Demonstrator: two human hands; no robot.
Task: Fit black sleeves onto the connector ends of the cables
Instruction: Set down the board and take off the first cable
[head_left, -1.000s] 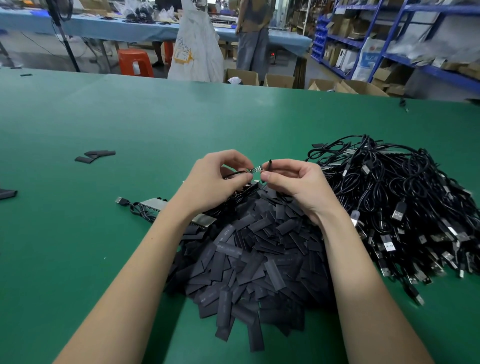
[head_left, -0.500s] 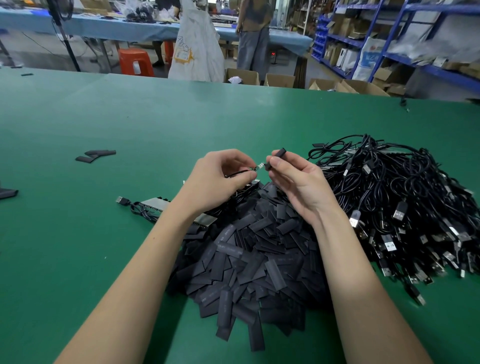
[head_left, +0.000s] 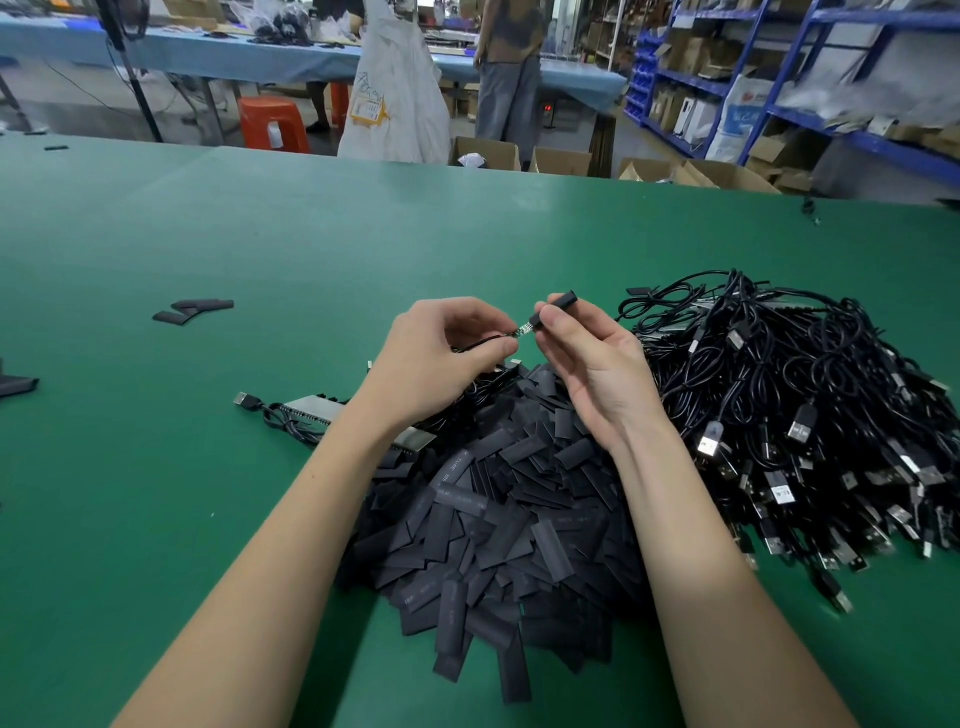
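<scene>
Left hand (head_left: 441, 353) pinches connector end (head_left: 524, 329) steady; right hand (head_left: 587, 358) fingers pinch sleeve (head_left: 558, 304), mouth aligned for sliding on.

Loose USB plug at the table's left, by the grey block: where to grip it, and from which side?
Probably best to pinch the USB plug across its black overmould, where the cable leaves it, coming from above and from the left. It lies flat on the green table, its metal tip pointing left, with bare table around that end; coiled cable crowds its right.
</scene>
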